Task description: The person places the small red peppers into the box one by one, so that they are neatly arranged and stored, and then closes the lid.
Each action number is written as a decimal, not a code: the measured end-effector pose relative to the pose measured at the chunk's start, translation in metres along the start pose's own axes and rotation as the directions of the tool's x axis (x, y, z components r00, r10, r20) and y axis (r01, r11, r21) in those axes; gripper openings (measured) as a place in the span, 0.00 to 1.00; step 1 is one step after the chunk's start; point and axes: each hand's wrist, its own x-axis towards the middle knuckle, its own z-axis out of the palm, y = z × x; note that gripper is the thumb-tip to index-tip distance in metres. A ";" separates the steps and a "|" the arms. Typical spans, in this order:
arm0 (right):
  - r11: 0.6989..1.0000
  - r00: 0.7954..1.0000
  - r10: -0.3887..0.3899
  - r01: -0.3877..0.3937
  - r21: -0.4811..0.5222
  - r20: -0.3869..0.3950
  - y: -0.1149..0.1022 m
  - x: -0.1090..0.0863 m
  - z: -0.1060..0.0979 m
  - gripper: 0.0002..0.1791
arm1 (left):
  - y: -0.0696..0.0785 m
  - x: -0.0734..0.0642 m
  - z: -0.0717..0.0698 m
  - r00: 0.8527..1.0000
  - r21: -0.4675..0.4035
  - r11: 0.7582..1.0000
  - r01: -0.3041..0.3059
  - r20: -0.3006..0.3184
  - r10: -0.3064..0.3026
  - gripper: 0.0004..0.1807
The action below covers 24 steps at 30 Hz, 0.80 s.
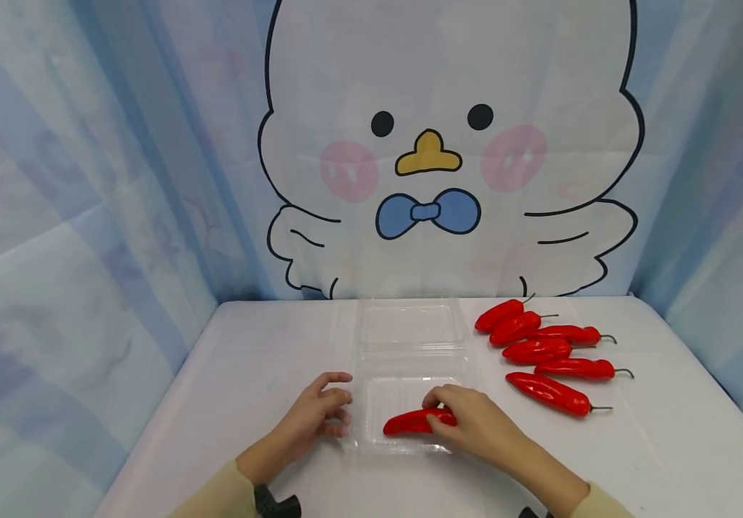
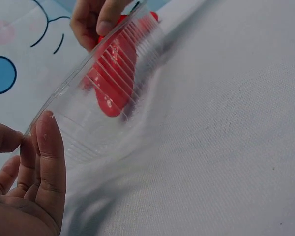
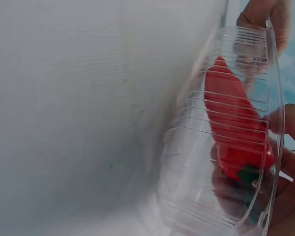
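A clear plastic clamshell box (image 1: 354, 403) lies unfolded on the table, its lid (image 1: 410, 327) laid back at the far side. At the left rim, my left hand (image 1: 319, 410) pinches the edge between thumb and finger, the other fingers spread below it. My right hand (image 1: 481, 424) reaches over the right side of the tray and grips a red chili pepper (image 1: 406, 423) near its stem end. Through the ribbed wall in the right wrist view, the pepper (image 3: 233, 113) sits low inside the tray, its green cap beside my fingers.
Several more red chili peppers (image 1: 549, 392) lie in a loose group to the right of the box, most stems pointing right. A white cloth covers the table (image 1: 267, 345). Behind stands a curtain (image 1: 436, 266) printed with a cartoon bird.
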 end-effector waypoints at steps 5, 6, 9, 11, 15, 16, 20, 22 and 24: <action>1.000 0.997 0.008 -0.010 0.027 0.074 -0.003 0.007 0.002 0.07 | -0.001 -0.001 -0.001 1.000 -0.006 1.000 -0.005 0.002 0.005 0.26; 0.999 0.996 0.010 -0.013 0.033 0.086 -0.003 0.009 0.003 0.07 | -0.001 -0.001 -0.002 1.000 -0.007 1.000 -0.005 0.003 0.005 0.26; 0.999 0.995 0.004 -0.007 0.032 0.103 -0.005 0.011 0.005 0.07 | -0.001 -0.002 -0.001 1.000 -0.002 1.000 -0.010 0.005 0.010 0.26; 1.000 0.994 -0.011 0.008 0.028 0.105 -0.005 0.012 0.007 0.07 | -0.001 -0.002 -0.001 1.000 -0.001 1.000 -0.011 0.002 0.011 0.26; 0.999 0.994 -0.026 0.022 0.039 0.108 -0.007 0.014 0.010 0.06 | -0.002 -0.001 0.001 1.000 -0.006 1.000 -0.021 -0.003 0.021 0.25; 0.999 0.993 -0.021 0.015 0.048 0.117 -0.007 0.014 0.011 0.06 | -0.002 0.000 0.002 1.000 -0.010 1.000 -0.021 -0.003 0.021 0.25; 0.997 0.989 0.002 -0.012 0.071 0.146 -0.009 0.015 0.014 0.06 | -0.004 0.000 0.003 0.999 -0.008 0.999 -0.034 0.000 0.034 0.25; 0.997 0.989 0.003 -0.014 0.073 0.150 -0.010 0.015 0.016 0.06 | -0.004 0.000 0.003 0.999 -0.005 0.999 -0.035 -0.004 0.035 0.25; 0.997 0.990 -0.002 -0.008 0.071 0.144 -0.011 0.016 0.017 0.06 | -0.004 0.000 0.003 0.999 -0.002 0.999 -0.038 -0.010 0.038 0.25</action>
